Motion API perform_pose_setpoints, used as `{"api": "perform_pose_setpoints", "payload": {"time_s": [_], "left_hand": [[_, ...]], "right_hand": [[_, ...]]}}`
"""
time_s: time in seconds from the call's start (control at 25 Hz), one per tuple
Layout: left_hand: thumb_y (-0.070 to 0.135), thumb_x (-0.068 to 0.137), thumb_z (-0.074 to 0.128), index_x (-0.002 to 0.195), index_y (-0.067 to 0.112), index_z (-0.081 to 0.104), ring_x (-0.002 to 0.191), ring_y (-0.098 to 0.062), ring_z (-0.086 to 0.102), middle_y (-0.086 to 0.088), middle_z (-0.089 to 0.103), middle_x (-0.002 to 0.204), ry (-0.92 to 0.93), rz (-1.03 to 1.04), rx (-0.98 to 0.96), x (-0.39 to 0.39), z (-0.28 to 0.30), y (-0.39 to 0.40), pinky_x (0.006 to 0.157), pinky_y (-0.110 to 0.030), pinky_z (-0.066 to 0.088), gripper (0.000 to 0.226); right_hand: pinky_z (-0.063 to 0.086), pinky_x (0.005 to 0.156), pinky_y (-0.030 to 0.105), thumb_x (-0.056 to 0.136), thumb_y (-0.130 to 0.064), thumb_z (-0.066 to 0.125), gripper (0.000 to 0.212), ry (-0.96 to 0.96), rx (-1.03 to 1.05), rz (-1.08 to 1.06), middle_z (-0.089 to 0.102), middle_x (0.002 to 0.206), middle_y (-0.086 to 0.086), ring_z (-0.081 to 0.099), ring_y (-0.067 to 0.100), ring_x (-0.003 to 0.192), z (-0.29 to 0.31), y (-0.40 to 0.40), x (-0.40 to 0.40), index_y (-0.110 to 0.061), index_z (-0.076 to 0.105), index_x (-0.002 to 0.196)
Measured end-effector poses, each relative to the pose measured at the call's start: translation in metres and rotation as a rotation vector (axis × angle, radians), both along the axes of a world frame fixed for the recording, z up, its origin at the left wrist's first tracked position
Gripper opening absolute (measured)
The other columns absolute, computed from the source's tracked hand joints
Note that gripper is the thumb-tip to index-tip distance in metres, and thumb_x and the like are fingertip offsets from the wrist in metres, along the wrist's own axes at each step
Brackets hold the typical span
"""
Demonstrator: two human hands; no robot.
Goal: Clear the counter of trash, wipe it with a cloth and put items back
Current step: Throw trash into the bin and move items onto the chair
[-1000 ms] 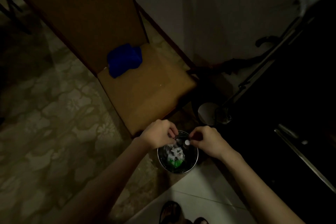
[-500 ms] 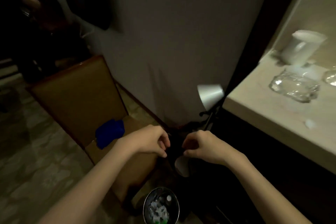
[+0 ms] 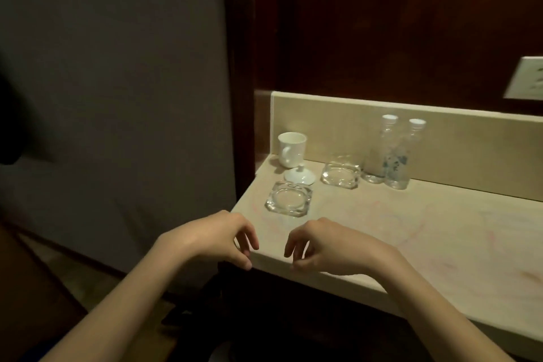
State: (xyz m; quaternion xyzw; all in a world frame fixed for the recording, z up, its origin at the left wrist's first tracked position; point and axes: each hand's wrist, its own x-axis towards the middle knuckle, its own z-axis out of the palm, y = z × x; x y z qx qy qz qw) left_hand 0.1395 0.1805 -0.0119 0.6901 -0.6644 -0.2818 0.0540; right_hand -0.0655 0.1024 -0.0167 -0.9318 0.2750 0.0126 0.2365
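Note:
A beige counter (image 3: 440, 244) with faint pink stains fills the right side. On it stand a white cup (image 3: 291, 148), its white lid (image 3: 299, 176), two clear glass ashtrays (image 3: 288, 198) (image 3: 340, 175) and two clear plastic bottles (image 3: 379, 150) (image 3: 404, 156) with white caps. My left hand (image 3: 217, 236) hovers at the counter's near left corner, fingers loosely curled and holding nothing. My right hand (image 3: 326, 247) hangs beside it over the front edge, likewise loosely curled and holding nothing.
A grey wall (image 3: 117, 97) is to the left, dark wood panelling (image 3: 382, 23) behind the counter, and a white wall socket (image 3: 526, 78) at the far right. A low beige backsplash (image 3: 440, 138) runs along the counter's rear. Below the counter it is dark.
The view rose from the trash bin and chair on the floor up to the counter. Both hands lifted from over the bin to the counter's front edge, holding nothing.

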Motion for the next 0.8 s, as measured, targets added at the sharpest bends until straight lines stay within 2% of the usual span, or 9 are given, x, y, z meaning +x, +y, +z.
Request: {"api": "perform_pose_setpoints", "payload": {"time_s": [0.12,0.28,0.36,0.6,0.8], "left_hand": [[0.026,0.082,0.075,0.113,0.023,0.065,0.091,-0.005,0.066,0.014,0.068,0.096,-0.012,-0.069,0.013,-0.044,0.009,-0.061,0.086,-0.03,0.056,0.033],[0.027,0.079,0.076,0.109,0.024,0.067,0.091,-0.013,0.067,0.013,0.069,0.093,-0.018,-0.08,-0.03,-0.076,0.011,-0.12,0.082,-0.042,0.057,0.031],[0.028,0.078,0.077,0.106,0.026,0.067,0.091,-0.015,0.067,0.015,0.07,0.09,-0.022,-0.079,-0.043,-0.087,0.006,-0.141,0.083,-0.041,0.056,0.029],[0.023,0.079,0.076,0.103,0.022,0.068,0.087,-0.009,0.069,0.015,0.07,0.087,-0.002,-0.16,-0.077,-0.121,0.009,-0.205,0.087,-0.031,0.054,0.025],[0.018,0.081,0.075,0.105,0.014,0.067,0.087,-0.019,0.07,0.002,0.072,0.088,0.061,-0.223,-0.092,-0.141,0.012,-0.264,0.079,-0.03,0.053,0.025]], "right_hand": [[0.05,0.079,0.027,0.085,-0.032,0.067,0.026,0.03,0.011,-0.056,0.07,0.099,-0.009,0.064,0.009,0.09,0.006,-0.047,-0.044,-0.02,0.067,0.109],[0.051,0.08,0.027,0.085,-0.032,0.068,0.025,0.058,-0.019,-0.115,0.068,0.094,-0.011,0.064,0.009,0.089,0.01,-0.104,-0.094,-0.021,0.067,0.107],[0.051,0.081,0.027,0.085,-0.032,0.068,0.023,0.061,-0.009,-0.133,0.066,0.091,-0.013,0.064,0.008,0.089,0.006,-0.123,-0.11,-0.022,0.068,0.106],[0.053,0.081,0.03,0.085,-0.035,0.066,0.019,0.055,0.02,-0.222,0.067,0.093,-0.012,0.065,0.008,0.087,-0.002,-0.162,-0.15,-0.024,0.068,0.1],[0.052,0.081,0.029,0.085,-0.037,0.066,0.015,0.05,0.029,-0.348,0.068,0.094,-0.012,0.065,0.009,0.088,0.0,-0.191,-0.187,-0.027,0.068,0.097]]}}
